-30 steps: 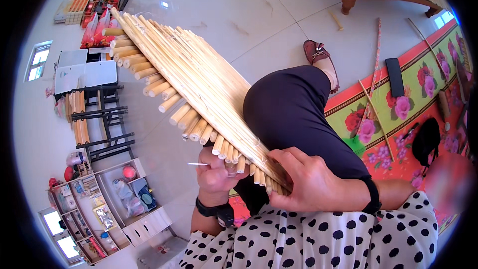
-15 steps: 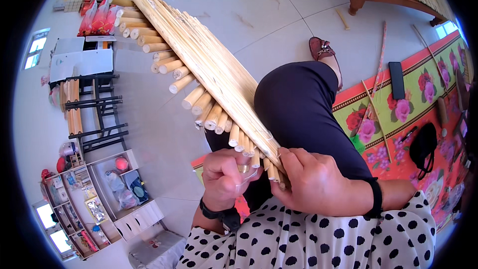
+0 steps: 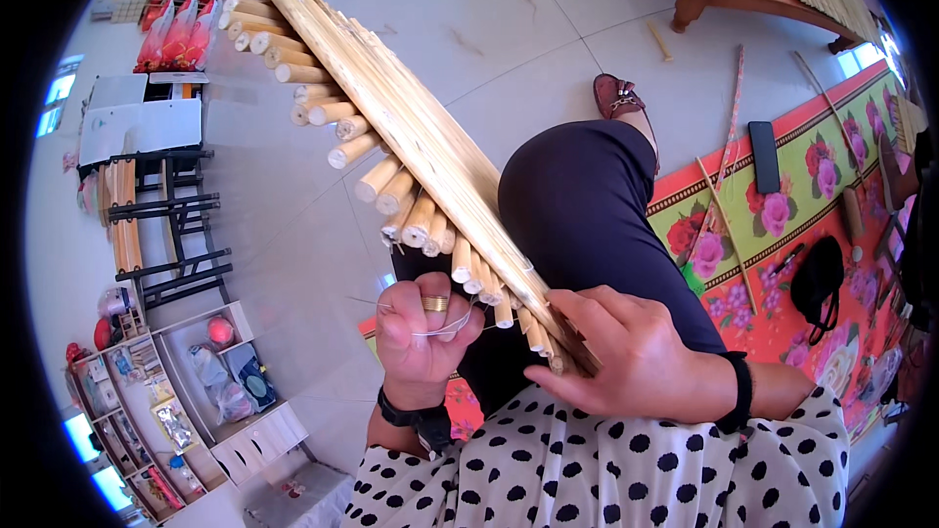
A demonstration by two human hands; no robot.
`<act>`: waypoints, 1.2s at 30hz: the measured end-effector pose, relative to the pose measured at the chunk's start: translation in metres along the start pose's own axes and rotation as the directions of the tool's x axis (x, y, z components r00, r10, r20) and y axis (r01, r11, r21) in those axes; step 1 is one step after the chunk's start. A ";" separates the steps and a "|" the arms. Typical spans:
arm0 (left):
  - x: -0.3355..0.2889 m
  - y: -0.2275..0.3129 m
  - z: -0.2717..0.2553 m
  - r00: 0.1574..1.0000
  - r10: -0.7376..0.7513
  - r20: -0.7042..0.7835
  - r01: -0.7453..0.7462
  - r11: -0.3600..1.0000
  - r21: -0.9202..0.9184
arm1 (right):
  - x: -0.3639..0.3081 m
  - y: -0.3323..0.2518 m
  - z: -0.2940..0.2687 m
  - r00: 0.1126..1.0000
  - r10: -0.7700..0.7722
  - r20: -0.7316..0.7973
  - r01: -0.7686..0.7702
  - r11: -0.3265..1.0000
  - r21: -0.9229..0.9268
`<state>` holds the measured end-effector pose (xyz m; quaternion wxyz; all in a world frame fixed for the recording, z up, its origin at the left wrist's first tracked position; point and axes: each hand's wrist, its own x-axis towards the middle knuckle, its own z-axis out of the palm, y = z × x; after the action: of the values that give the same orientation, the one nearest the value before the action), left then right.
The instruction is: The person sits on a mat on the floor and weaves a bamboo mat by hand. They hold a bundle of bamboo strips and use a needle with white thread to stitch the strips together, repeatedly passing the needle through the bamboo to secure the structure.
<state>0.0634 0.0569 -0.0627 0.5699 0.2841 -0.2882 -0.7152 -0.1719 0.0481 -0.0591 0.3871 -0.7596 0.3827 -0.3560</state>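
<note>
- Head view: my left hand (image 3: 423,332) is fisted around a thin thread (image 3: 442,328), lower centre.
- My right hand (image 3: 626,357) grips the bamboo-stick mat (image 3: 411,137), which slants up to the upper left.

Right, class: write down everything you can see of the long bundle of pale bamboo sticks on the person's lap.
The long bundle of pale bamboo sticks is a flat row of round, cut-ended rods, apparently bound side by side. It slants from the upper left down across the dark-clothed knee. The right hand grips its near end; the left hand, wearing a gold ring, pinches a thin thread beside it.
</note>
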 end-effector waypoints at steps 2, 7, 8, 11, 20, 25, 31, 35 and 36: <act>0.000 -0.003 0.002 0.999 0.024 -0.022 -0.026 0.995 -0.095 | 0.001 0.003 -0.001 0.999 -0.038 -0.034 0.040 0.998 0.039; -0.002 -0.005 0.017 0.997 0.074 -0.011 -0.074 0.997 -0.036 | 0.001 0.007 0.001 0.999 -0.044 -0.003 0.044 0.998 0.054; -0.001 -0.002 0.018 0.997 0.063 0.040 -0.063 0.998 -0.001 | 0.002 0.008 0.000 0.998 -0.053 -0.015 0.054 0.996 0.069; -0.002 -0.002 0.031 0.994 0.068 -0.084 -0.055 0.987 0.154 | 0.002 0.013 -0.002 0.996 -0.075 -0.038 0.078 0.992 0.096; -0.013 0.010 0.045 0.959 0.042 -0.282 0.242 0.402 0.883 | 0.002 0.020 -0.004 0.995 -0.094 -0.017 0.095 0.989 0.114; -0.003 0.013 0.054 0.987 -0.113 -0.112 0.130 0.172 0.976 | 0.001 0.019 -0.004 0.993 -0.111 -0.035 0.113 0.990 0.083; -0.005 0.033 0.048 0.963 -0.268 0.017 0.086 0.368 0.926 | -0.001 0.019 -0.004 0.997 -0.077 -0.012 0.078 0.993 0.092; -0.016 0.015 0.032 1.000 0.003 -0.012 0.006 0.770 0.638 | -0.001 0.017 0.000 0.996 -0.068 -0.055 0.073 0.991 0.109; -0.014 0.009 0.032 0.998 0.061 0.015 -0.055 0.736 0.675 | -0.001 0.016 0.000 0.997 -0.065 -0.052 0.070 0.992 0.109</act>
<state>0.0485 0.0722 -0.0335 0.4513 0.4651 -0.5340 -0.5430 -0.1769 0.0426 -0.0733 0.4070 -0.7406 0.3456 -0.4079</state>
